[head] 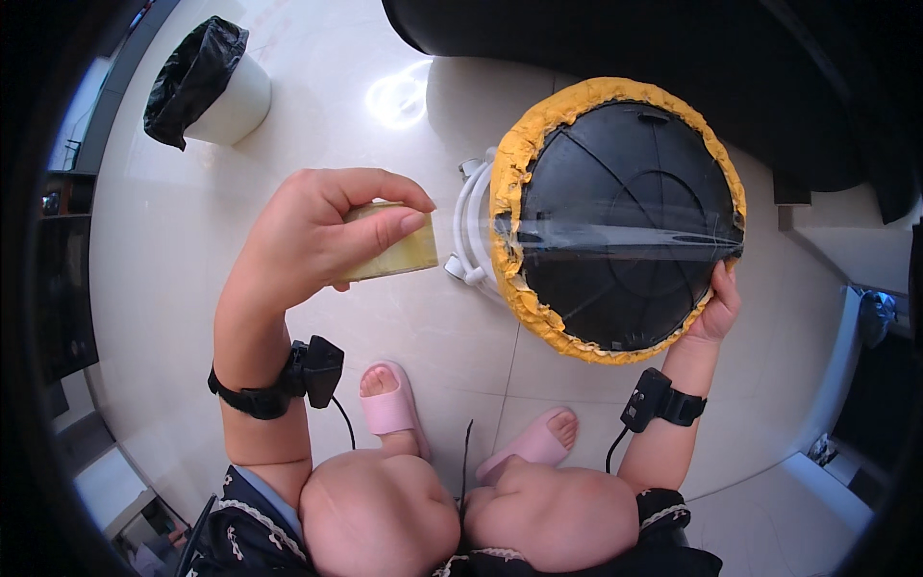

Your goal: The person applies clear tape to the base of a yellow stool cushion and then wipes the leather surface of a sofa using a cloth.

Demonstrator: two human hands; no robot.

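Observation:
My left hand [324,231] grips a thick roll of clear, yellowish packing tape [404,252], thumb on its near face. From the roll, a strip of clear tape [620,238] runs right across the black plastic underside of a round seat [627,288]; part of the strip is creased and shiny. Yellow fabric with a ragged, gathered edge [533,317] wraps the seat's rim. My right hand [717,306] holds the seat up by its lower right rim, close to the strip's far end. Most of its fingers are hidden behind the seat.
Behind the seat, partly hidden, stands a white tubular frame [467,216] with small feet or casters. A white bin [234,108] with a black liner is at the upper left. A large black piece of furniture [613,36] fills the top right. Pale tiles [433,328] cover the floor.

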